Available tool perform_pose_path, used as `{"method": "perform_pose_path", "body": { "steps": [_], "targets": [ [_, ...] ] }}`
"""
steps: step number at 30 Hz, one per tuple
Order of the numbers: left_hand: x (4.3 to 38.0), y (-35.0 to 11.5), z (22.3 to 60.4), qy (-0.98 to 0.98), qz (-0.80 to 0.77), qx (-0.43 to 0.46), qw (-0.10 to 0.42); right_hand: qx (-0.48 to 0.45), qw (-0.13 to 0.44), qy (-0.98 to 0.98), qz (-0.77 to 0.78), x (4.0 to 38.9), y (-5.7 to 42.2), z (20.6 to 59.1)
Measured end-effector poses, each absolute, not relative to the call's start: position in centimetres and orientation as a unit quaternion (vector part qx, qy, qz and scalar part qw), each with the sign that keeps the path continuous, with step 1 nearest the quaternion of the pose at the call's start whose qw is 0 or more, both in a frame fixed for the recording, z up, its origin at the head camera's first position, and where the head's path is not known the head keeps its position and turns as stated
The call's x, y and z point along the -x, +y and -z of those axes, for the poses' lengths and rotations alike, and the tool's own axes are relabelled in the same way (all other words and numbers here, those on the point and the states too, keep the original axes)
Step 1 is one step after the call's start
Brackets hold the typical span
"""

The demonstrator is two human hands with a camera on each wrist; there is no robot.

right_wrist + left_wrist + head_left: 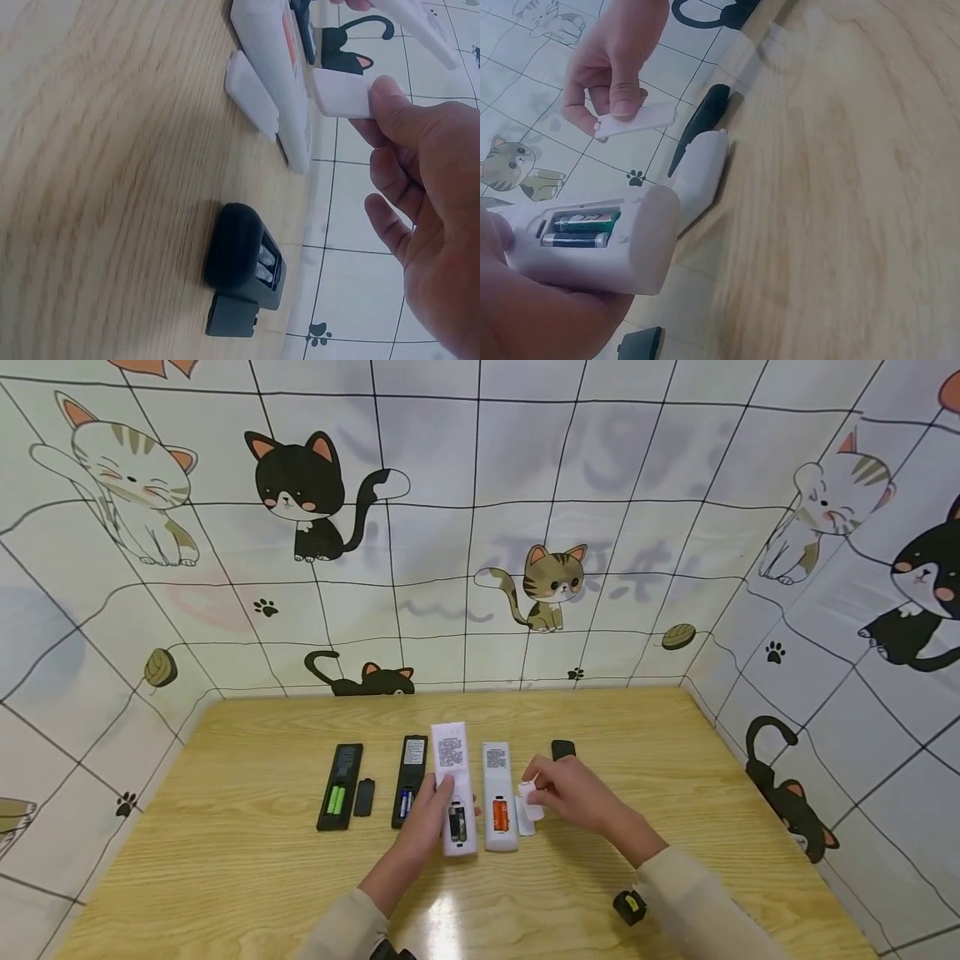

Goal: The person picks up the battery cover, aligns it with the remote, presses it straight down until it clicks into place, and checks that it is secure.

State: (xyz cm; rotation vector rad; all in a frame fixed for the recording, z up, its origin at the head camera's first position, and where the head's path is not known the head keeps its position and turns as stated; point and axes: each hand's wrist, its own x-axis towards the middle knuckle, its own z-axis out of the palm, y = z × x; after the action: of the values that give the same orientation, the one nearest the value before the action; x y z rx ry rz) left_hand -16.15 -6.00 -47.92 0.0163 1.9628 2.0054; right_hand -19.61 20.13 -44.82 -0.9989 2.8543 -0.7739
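Observation:
My left hand (422, 828) grips a white remote control (452, 752), raised off the table with its back facing up. Its battery bay is uncovered, and two batteries (576, 240), one dark and one partly green, lie inside. To the right, my right hand (576, 792) pinches a small white battery cover (341, 94) between thumb and fingers. That cover is held in the air, apart from the remote, as the left wrist view shows. Below it, a second white remote (497, 768) with orange batteries lies on the table, another white cover (250, 94) beside it.
Two black remotes, one with green batteries (335, 800) and one with blue batteries (406, 803), lie at left, a black cover (363, 797) between them. Beyond my right hand lies another black remote (234, 247) with its cover (232, 316). A cat-print curtain (427, 543) surrounds the table.

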Motion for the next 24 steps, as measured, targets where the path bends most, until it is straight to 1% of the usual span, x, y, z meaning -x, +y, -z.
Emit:
{"method": "perform_pose_path", "body": {
  "steps": [3,10,15,24],
  "targets": [
    [16.1,-6.2,48.2,0.704,-0.693,-0.016,0.155,0.315,0.017,0.917,0.246,19.3,19.7,44.8],
    [15.8,-6.4,48.8,0.721,-0.675,-0.018,0.155,0.295,0.031,0.922,0.248,18.7,19.2,44.9],
    [15.7,-6.4,48.8,0.723,-0.676,-0.015,0.139,0.286,0.035,0.923,0.257,18.6,19.1,45.4],
    [16.2,-6.8,48.8,0.72,-0.682,-0.019,0.132,0.282,0.06,0.911,0.296,18.2,18.6,45.3]
  ]
}}
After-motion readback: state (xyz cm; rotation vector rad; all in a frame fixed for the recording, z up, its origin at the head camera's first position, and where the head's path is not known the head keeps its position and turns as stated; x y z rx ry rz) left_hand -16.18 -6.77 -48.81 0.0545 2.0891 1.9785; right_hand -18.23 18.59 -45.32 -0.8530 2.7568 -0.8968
